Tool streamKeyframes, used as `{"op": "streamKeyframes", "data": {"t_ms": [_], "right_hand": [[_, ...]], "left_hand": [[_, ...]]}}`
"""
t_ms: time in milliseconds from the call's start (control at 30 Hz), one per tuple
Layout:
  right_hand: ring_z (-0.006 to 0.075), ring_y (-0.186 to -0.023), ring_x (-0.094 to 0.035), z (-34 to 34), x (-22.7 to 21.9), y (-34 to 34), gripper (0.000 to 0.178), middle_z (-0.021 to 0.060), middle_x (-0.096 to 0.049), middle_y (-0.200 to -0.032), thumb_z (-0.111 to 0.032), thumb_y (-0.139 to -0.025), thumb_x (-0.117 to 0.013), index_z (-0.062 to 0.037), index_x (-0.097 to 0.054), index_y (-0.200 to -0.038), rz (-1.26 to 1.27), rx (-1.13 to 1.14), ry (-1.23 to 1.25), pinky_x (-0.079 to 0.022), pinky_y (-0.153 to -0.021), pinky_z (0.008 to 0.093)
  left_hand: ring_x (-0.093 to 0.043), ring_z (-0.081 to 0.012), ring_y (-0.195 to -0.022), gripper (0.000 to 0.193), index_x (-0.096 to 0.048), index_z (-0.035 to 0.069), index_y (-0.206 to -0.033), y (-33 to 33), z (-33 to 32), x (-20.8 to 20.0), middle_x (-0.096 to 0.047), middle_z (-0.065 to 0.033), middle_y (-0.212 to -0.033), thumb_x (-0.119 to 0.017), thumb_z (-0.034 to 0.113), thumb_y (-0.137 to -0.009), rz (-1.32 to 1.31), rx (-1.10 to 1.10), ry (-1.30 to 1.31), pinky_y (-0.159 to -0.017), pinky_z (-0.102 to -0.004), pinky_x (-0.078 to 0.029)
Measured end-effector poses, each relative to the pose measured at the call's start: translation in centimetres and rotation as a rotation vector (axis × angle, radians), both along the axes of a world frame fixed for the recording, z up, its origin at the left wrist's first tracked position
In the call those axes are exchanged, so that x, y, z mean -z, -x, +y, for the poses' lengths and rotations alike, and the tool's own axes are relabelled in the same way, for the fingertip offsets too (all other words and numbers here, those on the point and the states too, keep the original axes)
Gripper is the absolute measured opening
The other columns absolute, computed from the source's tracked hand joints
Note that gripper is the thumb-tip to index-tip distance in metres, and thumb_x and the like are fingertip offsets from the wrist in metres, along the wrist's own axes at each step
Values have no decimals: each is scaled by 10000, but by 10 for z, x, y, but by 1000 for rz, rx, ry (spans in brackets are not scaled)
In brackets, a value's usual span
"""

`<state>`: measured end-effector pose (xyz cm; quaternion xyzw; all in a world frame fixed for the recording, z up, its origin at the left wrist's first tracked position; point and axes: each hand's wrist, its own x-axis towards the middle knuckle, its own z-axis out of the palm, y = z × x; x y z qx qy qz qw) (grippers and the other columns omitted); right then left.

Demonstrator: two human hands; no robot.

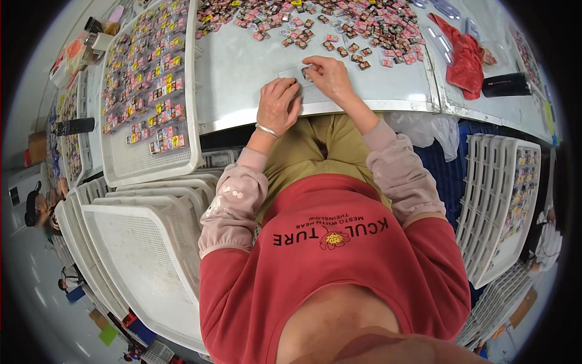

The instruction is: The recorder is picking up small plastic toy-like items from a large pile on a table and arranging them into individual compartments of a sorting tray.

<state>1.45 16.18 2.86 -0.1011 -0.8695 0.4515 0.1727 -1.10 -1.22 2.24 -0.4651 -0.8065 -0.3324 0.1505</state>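
While sitting at white table (254, 73): filling most of upper view, bending toward rim. Left of table, lying loaded with rows of small coloured packets, big white mesh tray (130, 164). Across table's far half, spreading loose, packet heap (339, 24). At table's near edge, pressing down with curled fingers, left hand (277, 106). Beside it, right hand (328, 76) pinching small clear strip (294, 74) lying flat on table.

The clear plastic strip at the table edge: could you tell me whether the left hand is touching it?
Touching. The head view shows the left hand lying fingers-down on the near end of the clear plastic strip, while the right hand presses its far end.
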Motion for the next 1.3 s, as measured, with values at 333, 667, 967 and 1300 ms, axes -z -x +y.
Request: {"op": "streamKeyframes", "data": {"t_ms": [333,667,967,1300], "right_hand": [[70,-646,-622,16,-7,7,141,23,-655,-751,-81,-823,-616,-27,-661,-946,-248,-144,725,-468,-516,193],[132,-558,-621,1,3,3,116,71,-658,-696,-68,-754,-635,-17,-677,-850,7,-227,93,-490,-519,264],[235,-641,-619,14,7,14,124,103,-634,-745,-63,-742,-637,-33,-659,-861,-52,-390,-213,-485,-593,334],[71,-613,-580,46,-24,25,158,19,-639,-760,-151,-837,-619,-29,-677,-918,-222,-220,408,-460,-473,221]], "left_hand": [[-518,-284,-1008,299,-579,33,-1011,-2,-1,0,-563,-103,-1056,-617,72,-717,-34,-31,-31,-865,-394,-391],[-542,-289,-977,260,-615,22,-966,0,-1,5,-586,-112,-1019,-610,9,-706,-34,-41,-74,-856,-374,-413],[-529,-286,-983,294,-594,37,-1007,-3,3,-2,-574,-108,-1026,-614,39,-715,-55,-50,-42,-853,-375,-403],[-510,-275,-981,302,-589,57,-1014,-3,1,-3,-551,-92,-1012,-616,64,-714,-26,-44,23,-838,-382,-382]]}}
